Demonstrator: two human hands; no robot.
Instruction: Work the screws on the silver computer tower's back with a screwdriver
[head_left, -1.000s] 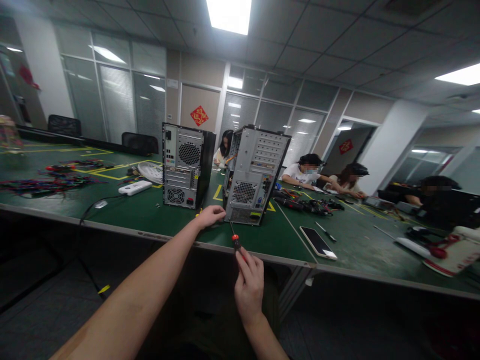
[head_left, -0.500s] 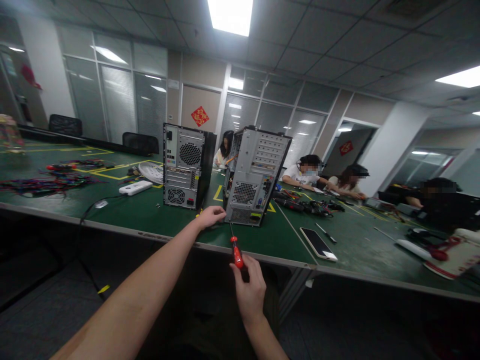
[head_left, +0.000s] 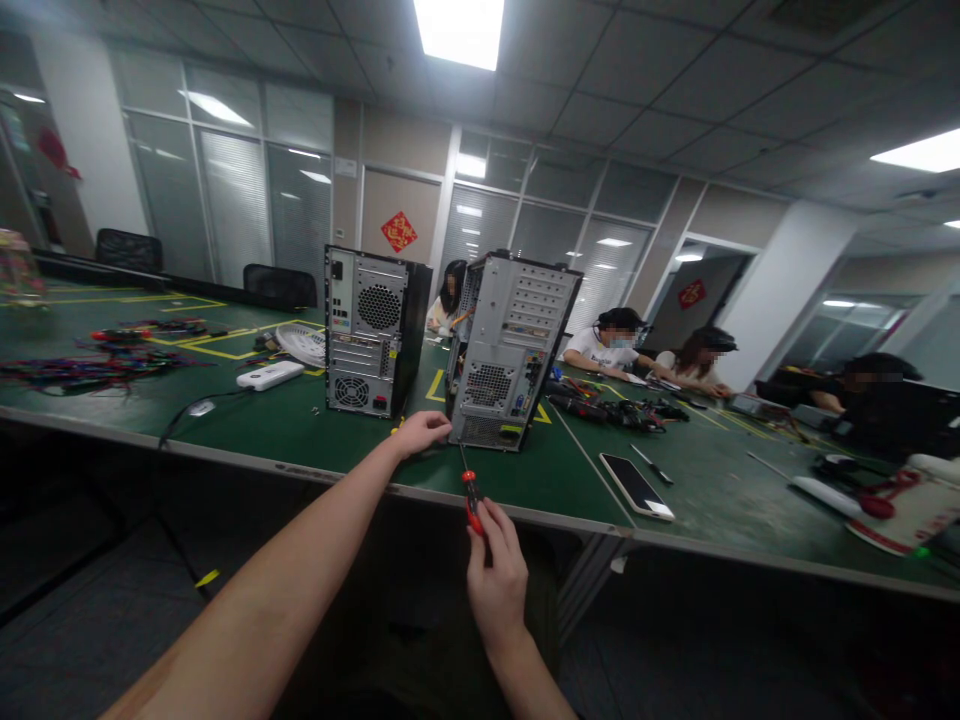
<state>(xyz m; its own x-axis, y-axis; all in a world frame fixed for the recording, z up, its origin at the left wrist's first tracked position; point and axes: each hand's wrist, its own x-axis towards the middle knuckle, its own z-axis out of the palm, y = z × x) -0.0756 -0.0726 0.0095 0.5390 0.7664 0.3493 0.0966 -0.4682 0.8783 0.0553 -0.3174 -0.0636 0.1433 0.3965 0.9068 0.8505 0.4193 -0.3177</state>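
In the head view, my right hand [head_left: 498, 560] is closed around the red-and-black handle of a screwdriver [head_left: 472, 500]. The screwdriver's thin shaft points up and away from me, its tip at the lower left corner of a grey computer case [head_left: 510, 370], whose back panel faces me. Right beside that corner, my left hand [head_left: 424, 434] has its fingers drawn together, fingertips against the case's lower left edge. Whatever may be between them is hidden. A second computer case [head_left: 364, 335], with a black side, stands upright to the left.
A white power strip [head_left: 270, 376], a white basket [head_left: 300, 343] and bundled wires [head_left: 97, 368] lie left on the green table [head_left: 570, 490]. To the right are black cables [head_left: 615, 408], a phone [head_left: 635, 486] and a pen [head_left: 651, 463]. Several people sit beyond.
My right hand's fingers loosened back from the screwdriver handle, then closed on it again; the handle turned between them. My left hand and both cases have stayed in place.
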